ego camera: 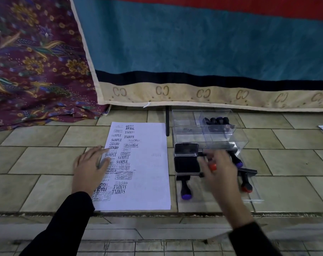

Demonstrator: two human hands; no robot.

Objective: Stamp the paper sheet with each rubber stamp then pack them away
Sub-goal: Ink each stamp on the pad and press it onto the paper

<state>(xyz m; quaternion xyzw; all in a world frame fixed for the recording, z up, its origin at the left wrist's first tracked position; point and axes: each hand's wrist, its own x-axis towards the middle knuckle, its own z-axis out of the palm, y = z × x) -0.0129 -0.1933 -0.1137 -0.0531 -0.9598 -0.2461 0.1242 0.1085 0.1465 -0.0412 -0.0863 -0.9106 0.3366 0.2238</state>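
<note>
Your right hand [219, 169] is motion-blurred. Of the orange-capped rubber stamp [213, 166] it grips, only the cap shows between thumb and curled fingers; the rest is hidden. Stamps inside the clear plastic compartment box [184, 115] read only as dark shapes. The gripping hand hangs just right of the open black ink pad [186, 164]. Your left hand [90, 169] lies flat, fingers straight, on the left edge of the white, much-stamped paper sheet [147, 182], which sits just left of the pad
</note>
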